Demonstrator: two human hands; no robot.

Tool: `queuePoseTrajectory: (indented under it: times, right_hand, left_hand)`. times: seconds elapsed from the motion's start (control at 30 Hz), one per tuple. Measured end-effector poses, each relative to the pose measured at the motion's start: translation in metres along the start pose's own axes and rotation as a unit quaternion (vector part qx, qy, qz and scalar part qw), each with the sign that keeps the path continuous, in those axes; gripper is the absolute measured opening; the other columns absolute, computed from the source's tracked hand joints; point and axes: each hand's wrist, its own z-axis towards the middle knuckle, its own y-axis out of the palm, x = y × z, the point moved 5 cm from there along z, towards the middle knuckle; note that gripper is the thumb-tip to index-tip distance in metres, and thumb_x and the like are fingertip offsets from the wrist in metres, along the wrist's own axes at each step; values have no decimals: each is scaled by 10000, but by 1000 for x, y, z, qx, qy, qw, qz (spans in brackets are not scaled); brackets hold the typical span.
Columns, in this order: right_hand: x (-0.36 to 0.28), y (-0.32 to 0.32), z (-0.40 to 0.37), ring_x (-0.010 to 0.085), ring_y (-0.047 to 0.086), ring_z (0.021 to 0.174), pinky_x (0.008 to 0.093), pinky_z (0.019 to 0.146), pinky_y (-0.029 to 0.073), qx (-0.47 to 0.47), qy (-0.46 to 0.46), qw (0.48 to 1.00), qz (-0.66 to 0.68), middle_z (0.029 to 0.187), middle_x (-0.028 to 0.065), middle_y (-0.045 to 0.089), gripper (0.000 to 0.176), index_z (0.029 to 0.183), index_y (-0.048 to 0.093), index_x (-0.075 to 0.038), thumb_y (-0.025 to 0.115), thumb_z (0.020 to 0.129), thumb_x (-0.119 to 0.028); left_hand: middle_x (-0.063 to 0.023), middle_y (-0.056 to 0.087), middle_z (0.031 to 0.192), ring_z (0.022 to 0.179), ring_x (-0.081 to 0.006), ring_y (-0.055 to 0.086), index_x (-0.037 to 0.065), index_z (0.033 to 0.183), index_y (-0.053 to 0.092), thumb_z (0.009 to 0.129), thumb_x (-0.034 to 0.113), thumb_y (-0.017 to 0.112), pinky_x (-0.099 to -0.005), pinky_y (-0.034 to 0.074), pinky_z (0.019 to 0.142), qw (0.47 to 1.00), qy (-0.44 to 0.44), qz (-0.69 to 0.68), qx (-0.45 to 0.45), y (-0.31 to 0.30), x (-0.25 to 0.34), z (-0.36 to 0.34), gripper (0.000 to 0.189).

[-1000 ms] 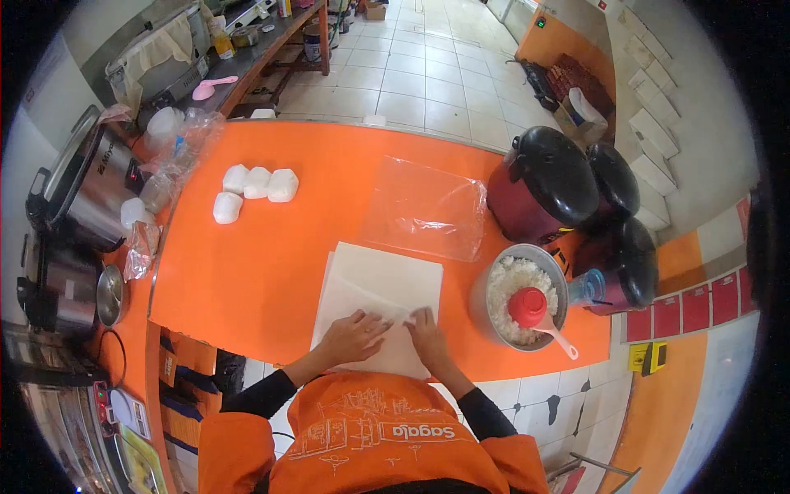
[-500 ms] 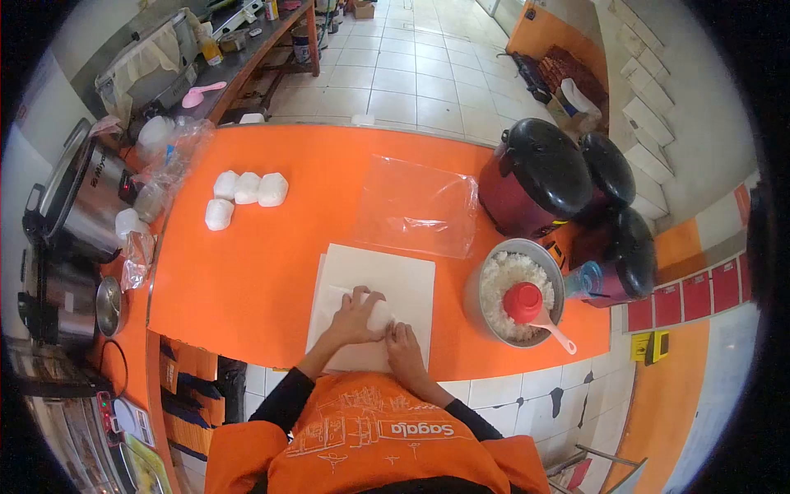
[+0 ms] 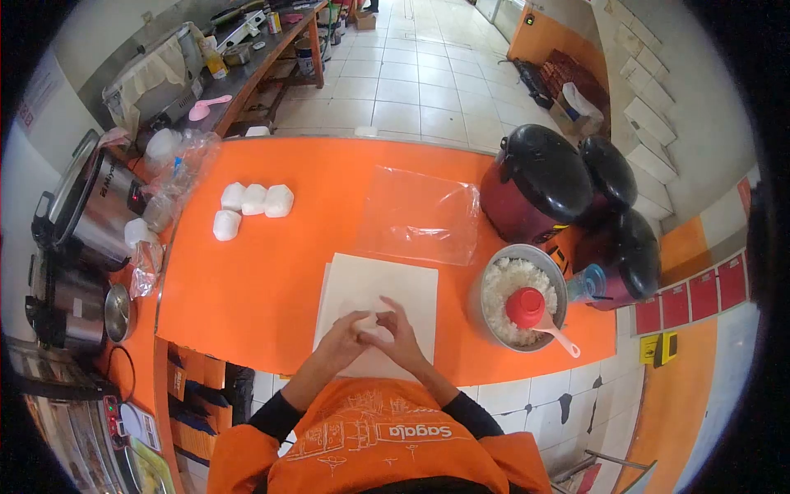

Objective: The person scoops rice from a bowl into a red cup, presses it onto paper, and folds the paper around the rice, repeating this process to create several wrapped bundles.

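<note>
Both my hands close round a small white paper-wrapped bundle (image 3: 377,331) above a stack of white paper sheets (image 3: 395,280). My left hand (image 3: 339,344) grips its left side, with the thumb and fingers bent. On the other side my right hand (image 3: 401,339) curls round it, index finger raised. The fingers partly cover the bundle, and its contents are hidden. Several similar white bundles (image 3: 253,199) sit on the orange table toward the far left. Right of the paper stands a metal pot of cooked rice (image 3: 504,288), with a red cup (image 3: 525,306) and a pale pink rice paddle (image 3: 562,337) in it.
A clear plastic bag (image 3: 420,216) lies flat beyond the paper. Dark red rice cookers (image 3: 527,193) with black lids and a blue plastic cup (image 3: 586,284) stand at the right. Steel cookers (image 3: 95,202), crumpled plastic (image 3: 193,156) and a metal bowl (image 3: 120,313) line the left.
Half a second ago the bundle lay on the paper under my left hand, with my right fingers pinching at its side. Now both hands cup it, and it sits nearer my body.
</note>
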Motion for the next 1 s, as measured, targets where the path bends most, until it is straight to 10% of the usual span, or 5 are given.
queuePoseTrajectory:
  times: [0.27, 0.57, 0.87, 0.97, 1.0]
  right_hand:
    - [32, -21, 28, 258, 595, 979, 361, 871, 476, -106, 2, 963, -246, 1075, 100, 601, 295, 1093, 581, -32, 685, 845, -151]
    - [-6, -11, -56, 328, 554, 1055, 447, 917, 440, -105, -216, 814, -529, 1137, 166, 560, 276, 1083, 568, -17, 591, 831, -128]
    - [20, -33, -21, 308, 580, 985, 428, 782, 515, 59, 76, 909, -404, 954, 125, 546, 253, 1039, 575, -47, 639, 812, -139]
    - [12, -30, -12, 325, 574, 930, 421, 759, 499, 27, 46, 840, -539, 955, 128, 552, 224, 991, 599, -38, 653, 785, -109]
    - [7, -28, -13, 326, 567, 915, 417, 752, 488, 30, 8, 828, -560, 946, 133, 552, 211, 976, 607, -29, 651, 782, -100]
  left_hand:
    - [-124, 460, 1237, 1126, -260, 489, 32, 1270, 438, 829, 73, 611, -385, 448, 934, 949, 188, 95, 236, -16, -25, -66, 475]
    - [-58, 544, 1174, 1211, -288, 454, 105, 1016, 608, 816, 175, 619, -509, 332, 1051, 328, 392, 859, -34, 40, -17, -8, 212]
    - [-53, 540, 1219, 1255, -337, 416, 98, 953, 643, 769, 248, 655, -559, 307, 1056, 252, 444, 860, -13, 16, -31, 4, 237]
    - [-122, 438, 1327, 1286, -380, 362, 79, 1113, 603, 740, 231, 687, -536, 318, 1059, 235, 437, 866, 61, 21, -30, 4, 411]
    - [-156, 395, 1347, 1293, -391, 347, 75, 1170, 565, 729, 233, 704, -525, 322, 1059, 330, 426, 837, 98, 28, -25, 2, 488]
